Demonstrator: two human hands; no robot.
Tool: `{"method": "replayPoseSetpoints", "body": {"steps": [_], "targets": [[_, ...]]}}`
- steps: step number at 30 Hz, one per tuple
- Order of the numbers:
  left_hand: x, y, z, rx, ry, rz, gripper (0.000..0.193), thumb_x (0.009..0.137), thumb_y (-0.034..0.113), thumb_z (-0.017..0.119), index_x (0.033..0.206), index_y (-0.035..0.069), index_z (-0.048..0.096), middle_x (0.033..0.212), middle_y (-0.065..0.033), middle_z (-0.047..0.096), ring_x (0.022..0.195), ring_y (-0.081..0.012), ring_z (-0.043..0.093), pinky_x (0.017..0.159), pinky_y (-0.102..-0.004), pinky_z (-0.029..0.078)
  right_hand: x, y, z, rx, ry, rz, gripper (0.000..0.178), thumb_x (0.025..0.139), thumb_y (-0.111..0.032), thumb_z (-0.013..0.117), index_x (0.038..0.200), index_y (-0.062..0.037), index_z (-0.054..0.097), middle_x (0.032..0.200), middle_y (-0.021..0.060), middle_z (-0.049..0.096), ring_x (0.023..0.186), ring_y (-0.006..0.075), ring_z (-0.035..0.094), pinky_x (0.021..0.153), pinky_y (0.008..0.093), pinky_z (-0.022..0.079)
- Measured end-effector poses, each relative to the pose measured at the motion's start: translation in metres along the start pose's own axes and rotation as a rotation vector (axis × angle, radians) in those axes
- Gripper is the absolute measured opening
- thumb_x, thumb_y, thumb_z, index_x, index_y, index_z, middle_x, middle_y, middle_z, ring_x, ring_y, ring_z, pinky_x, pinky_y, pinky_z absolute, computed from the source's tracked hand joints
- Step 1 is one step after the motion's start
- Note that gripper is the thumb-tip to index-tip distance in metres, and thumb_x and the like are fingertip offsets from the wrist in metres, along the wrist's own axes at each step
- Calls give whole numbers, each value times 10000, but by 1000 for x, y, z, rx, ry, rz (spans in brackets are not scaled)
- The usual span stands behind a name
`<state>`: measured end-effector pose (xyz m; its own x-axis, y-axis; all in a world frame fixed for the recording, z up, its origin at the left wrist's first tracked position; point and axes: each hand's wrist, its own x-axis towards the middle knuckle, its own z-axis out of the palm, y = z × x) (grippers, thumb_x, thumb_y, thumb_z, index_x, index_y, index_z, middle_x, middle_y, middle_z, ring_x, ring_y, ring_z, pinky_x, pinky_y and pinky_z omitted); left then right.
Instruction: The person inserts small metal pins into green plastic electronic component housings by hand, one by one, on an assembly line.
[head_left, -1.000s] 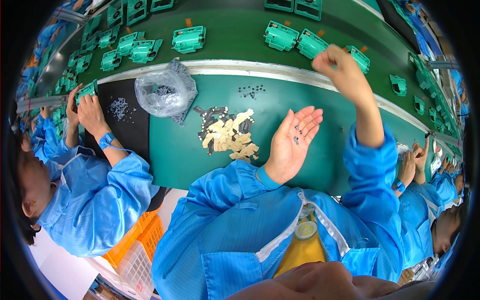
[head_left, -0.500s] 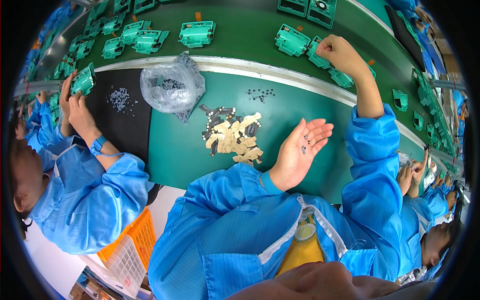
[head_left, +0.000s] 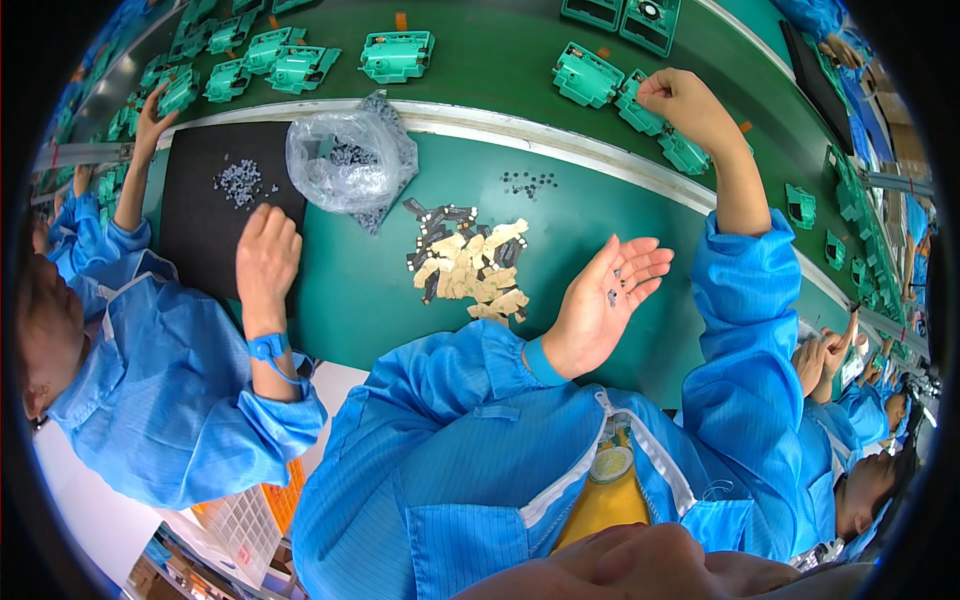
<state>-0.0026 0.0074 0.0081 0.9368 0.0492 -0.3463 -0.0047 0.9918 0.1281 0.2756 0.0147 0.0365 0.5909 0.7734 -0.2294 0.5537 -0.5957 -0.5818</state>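
Note:
My left hand (head_left: 592, 318) is held palm up over the green bench mat, fingers stretched out. Several tiny dark pieces (head_left: 613, 297) lie loose on its palm and fingers. At the far right, my right hand (head_left: 688, 108) reaches over the bench's edge with its fingers pinched together, right at a green plastic housing (head_left: 633, 112). Whatever is between those fingertips is hidden. Another green housing (head_left: 586, 74) sits just left of that one, and a third housing (head_left: 684, 152) lies below my right wrist.
On the mat are a pile of beige and black strips (head_left: 470, 262), small black dots (head_left: 528, 185) and an open plastic bag (head_left: 345, 165) of small grey parts. A co-worker's hand (head_left: 268, 258) is by a black mat (head_left: 205, 225) at left. More housings stand on the green conveyor (head_left: 490, 70).
The co-worker at left has released a green housing onto the conveyor, and one of their hands has come back toward the black mat. My own hands have barely moved.

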Motion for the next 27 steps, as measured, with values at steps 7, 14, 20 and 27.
{"method": "replayPoseSetpoints", "body": {"steps": [7, 14, 20, 27], "targets": [[0, 0, 1, -2, 9, -7, 497, 1042, 425, 367, 1280, 12, 505, 1305, -147, 559, 1237, -219, 508, 1075, -355, 371, 2, 0, 7, 28, 59, -64, 212, 820, -155, 658, 872, 49, 669, 724, 58, 624, 667, 123, 554, 623, 298, 465], [0, 0, 4, -2, 9, -17, 487, 1040, 418, 373, 1265, 12, 522, 1283, -146, 574, 1217, -222, 521, 1062, -357, 380, -1, -7, 15, 16, 145, -137, 176, 810, -136, 683, 855, 33, 668, 728, 84, 623, 677, 160, 573, 636, 313, 474], [2, 1, 1, -6, 26, 22, 474, 1042, 401, 376, 1265, 9, 519, 1282, -143, 576, 1213, -222, 523, 1060, -356, 380, -25, -35, 30, -135, 317, -386, 149, 841, -107, 638, 851, 41, 657, 854, 160, 620, 808, 268, 602, 729, 364, 486], [4, -13, -7, -22, 69, -4, 527, 1041, 380, 370, 1369, -26, 440, 1383, -155, 504, 1322, -247, 445, 1134, -374, 297, -61, -56, 93, -92, -89, -481, 77, 824, -55, 660, 882, -7, 646, 921, 121, 574, 921, 282, 557, 824, 368, 476]]}}
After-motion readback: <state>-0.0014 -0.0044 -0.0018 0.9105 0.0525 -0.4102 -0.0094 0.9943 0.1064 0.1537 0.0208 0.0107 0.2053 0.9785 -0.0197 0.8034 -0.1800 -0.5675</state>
